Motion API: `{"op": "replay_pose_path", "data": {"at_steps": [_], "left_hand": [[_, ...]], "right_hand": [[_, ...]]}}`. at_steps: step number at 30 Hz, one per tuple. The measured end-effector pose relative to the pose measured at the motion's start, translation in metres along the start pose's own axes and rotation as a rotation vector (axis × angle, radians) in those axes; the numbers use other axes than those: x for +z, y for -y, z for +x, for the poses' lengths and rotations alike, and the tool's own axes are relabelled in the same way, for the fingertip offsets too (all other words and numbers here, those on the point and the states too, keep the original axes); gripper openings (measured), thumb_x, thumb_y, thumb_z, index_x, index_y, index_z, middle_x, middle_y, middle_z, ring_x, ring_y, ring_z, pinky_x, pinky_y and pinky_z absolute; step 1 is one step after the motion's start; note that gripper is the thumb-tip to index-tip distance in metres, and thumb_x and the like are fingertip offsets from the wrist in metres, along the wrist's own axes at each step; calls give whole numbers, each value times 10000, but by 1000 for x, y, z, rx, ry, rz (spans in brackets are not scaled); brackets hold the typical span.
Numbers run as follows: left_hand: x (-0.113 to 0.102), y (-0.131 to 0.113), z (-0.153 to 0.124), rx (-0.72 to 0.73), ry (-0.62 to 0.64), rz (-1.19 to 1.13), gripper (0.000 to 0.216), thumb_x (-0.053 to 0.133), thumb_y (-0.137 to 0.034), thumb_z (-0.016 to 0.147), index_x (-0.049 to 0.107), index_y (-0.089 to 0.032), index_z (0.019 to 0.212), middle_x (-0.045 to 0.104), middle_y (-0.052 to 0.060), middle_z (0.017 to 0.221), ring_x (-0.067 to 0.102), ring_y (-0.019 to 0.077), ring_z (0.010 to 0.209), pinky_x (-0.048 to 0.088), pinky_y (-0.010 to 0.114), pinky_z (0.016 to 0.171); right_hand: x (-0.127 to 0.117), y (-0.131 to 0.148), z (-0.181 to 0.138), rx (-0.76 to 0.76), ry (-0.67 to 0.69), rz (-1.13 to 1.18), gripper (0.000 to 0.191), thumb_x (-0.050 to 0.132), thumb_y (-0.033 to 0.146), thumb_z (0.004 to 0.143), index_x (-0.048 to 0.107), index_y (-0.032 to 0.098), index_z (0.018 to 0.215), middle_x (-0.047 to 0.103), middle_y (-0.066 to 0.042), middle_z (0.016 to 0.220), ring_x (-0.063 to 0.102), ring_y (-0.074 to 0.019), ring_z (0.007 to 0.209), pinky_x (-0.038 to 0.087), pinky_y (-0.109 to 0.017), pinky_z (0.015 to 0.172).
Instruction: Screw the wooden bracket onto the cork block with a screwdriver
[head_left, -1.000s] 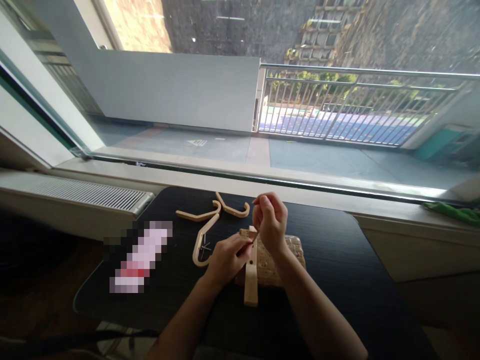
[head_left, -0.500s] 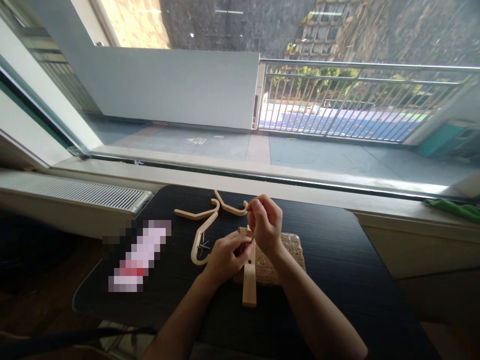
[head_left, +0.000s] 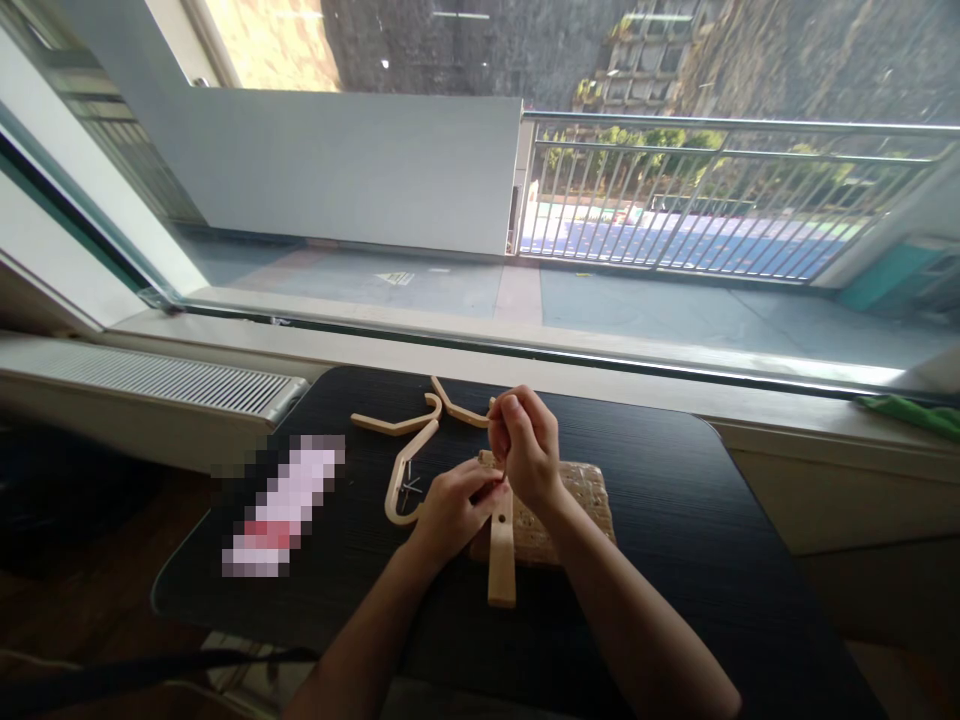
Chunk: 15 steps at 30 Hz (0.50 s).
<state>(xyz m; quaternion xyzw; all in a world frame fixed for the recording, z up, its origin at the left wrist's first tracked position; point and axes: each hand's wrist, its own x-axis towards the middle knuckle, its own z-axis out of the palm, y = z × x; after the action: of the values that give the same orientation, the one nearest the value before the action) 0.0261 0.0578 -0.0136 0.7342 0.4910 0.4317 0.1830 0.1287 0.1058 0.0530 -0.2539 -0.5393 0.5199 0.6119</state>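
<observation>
My right hand (head_left: pixel 527 445) is closed around a slim tool whose handle is hidden in the fist; a thin shaft (head_left: pixel 505 477) shows below it, pointing down. Beside that shaft, my left hand (head_left: pixel 452 510) has its thumb and forefinger pinched together over the wooden strip (head_left: pixel 502 570). What they pinch is too small to make out. The pale strip has a dark hole and rests across a brown, wrapped block (head_left: pixel 581 510). Part of the block lies under my right forearm. Close to my left hand lies a curved wooden hook (head_left: pixel 394 487) with several screws (head_left: pixel 409 487) by it.
Two more bent wooden hooks (head_left: pixel 394 427) (head_left: pixel 461 411) lie at the back of the black table (head_left: pixel 675 520). A blurred pink-white patch (head_left: pixel 289 505) is on the left. Beyond stand a radiator (head_left: pixel 172 375) and a window ledge (head_left: pixel 420 355); green cloth (head_left: pixel 911 415) lies at right.
My right hand has tilted and shifted slightly left over the strip. The left hand keeps its pinch at nearly the same place. The whole view has shifted a little.
</observation>
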Motion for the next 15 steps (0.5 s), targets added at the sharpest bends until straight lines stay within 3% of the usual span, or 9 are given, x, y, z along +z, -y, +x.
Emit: {"op": "replay_pose_path", "data": {"at_steps": [15], "left_hand": [[1, 0, -1, 10, -4, 27, 137, 612, -176, 880, 744, -203, 852, 702, 23, 760, 669, 140, 713, 553, 235, 716]], "right_hand": [[-2, 4, 5, 146, 101, 102, 399, 555, 444, 867, 397, 229, 571, 377, 80, 432, 287, -58, 337, 197, -203, 325]]}}
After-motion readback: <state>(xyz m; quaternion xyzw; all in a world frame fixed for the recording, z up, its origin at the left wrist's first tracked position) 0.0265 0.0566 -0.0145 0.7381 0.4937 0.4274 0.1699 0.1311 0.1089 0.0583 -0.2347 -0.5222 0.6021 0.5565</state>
